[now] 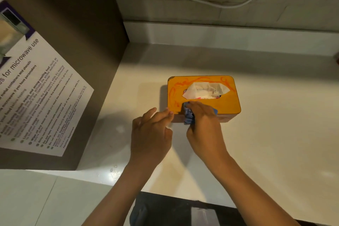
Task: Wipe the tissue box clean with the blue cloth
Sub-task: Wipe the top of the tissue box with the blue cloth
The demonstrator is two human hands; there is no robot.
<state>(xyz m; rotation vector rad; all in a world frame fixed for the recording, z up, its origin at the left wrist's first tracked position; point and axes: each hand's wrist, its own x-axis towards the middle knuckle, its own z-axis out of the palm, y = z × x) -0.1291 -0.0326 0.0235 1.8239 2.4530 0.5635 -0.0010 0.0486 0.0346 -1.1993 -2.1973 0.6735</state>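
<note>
An orange wooden tissue box (pixel 227 104) lies on the white counter (pixel 275 143), with white tissue (pixel 205 90) sticking out of its top slot. Red scribble marks run along the lid's left and far edges. My right hand (pixel 203 124) is closed around a crumpled blue cloth (pixel 188 115), pressing it onto the near left part of the lid. My left hand (pixel 152 130) rests at the box's near left corner, fingertips touching its edge, holding nothing.
A dark cabinet side (pixel 77 42) rises at the left, with a printed microwave-use notice (pixel 36 101) stuck on it. A tiled wall with a white cable (pixel 216 0) stands behind. The counter's front edge is near my body.
</note>
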